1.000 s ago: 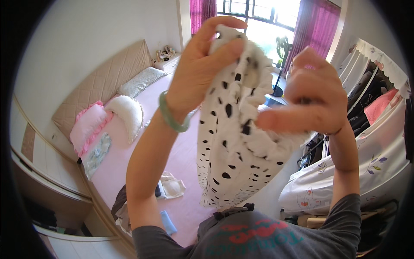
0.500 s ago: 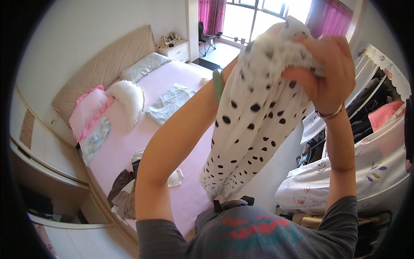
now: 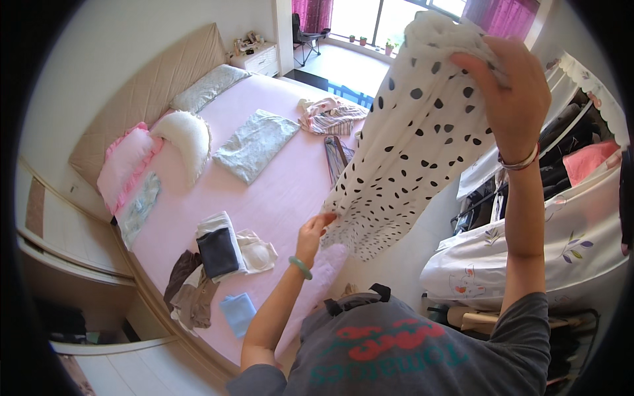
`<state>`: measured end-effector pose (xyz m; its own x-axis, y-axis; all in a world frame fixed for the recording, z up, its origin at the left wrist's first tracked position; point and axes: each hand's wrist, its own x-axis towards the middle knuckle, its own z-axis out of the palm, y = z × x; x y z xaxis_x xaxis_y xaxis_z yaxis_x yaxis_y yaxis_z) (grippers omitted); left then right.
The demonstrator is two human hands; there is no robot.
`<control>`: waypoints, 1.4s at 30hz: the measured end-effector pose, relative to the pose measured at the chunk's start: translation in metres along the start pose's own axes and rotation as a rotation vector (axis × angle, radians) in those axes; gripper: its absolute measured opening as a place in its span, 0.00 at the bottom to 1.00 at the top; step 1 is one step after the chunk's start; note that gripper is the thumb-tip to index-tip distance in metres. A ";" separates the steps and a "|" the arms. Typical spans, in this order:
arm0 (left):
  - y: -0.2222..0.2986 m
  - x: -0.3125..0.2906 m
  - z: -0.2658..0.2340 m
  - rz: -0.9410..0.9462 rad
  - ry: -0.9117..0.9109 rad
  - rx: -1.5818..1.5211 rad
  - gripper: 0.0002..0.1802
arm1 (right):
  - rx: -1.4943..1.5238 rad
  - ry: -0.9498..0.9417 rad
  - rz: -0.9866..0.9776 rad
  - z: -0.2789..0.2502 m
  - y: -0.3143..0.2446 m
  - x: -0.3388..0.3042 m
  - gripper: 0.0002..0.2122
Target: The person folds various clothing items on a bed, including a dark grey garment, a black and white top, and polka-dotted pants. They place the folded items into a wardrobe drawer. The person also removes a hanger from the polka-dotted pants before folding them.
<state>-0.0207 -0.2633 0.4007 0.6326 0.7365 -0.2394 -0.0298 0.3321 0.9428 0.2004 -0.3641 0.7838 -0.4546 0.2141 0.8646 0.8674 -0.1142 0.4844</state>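
A long white garment with black spots [image 3: 422,125] hangs in front of me, bunched at its top; its exact kind I cannot tell. My right hand [image 3: 518,99] is raised and grips it by the gathered upper end, thumb on the near side. Lower down, my left hand [image 3: 314,234] pinches its left edge between closed fingers. From there the cloth slopes up to the right hand. The lower hem hangs loose near my body, beside the bed's edge.
The pink-sheeted bed [image 3: 198,198] lies to the left, with folded grey-green cloth [image 3: 256,145], striped clothing [image 3: 330,117], a dark folded piece [image 3: 218,253], brown clothes [image 3: 198,297] and blue cloth [image 3: 238,313]. A clothes rack with a white cover [image 3: 515,264] stands at right.
My left hand has left the garment's top and come down to its left edge. The right hand keeps its grip. The cloth is now spread wider, uncovering more of the bed.
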 end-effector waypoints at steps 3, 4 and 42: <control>-0.002 0.025 0.024 0.154 0.051 0.004 0.22 | 0.060 -0.004 0.075 -0.008 -0.005 0.003 0.14; 0.006 0.033 0.030 0.133 0.024 -0.033 0.22 | 0.057 -0.021 0.104 -0.012 -0.007 0.003 0.13; 0.098 -0.027 0.022 0.420 0.056 0.248 0.07 | 0.135 -0.282 0.245 -0.098 0.044 -0.075 0.09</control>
<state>-0.0237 -0.2633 0.5048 0.5627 0.8094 0.1678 -0.0837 -0.1462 0.9857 0.2524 -0.4805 0.7535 -0.1740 0.4568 0.8724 0.9706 -0.0702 0.2304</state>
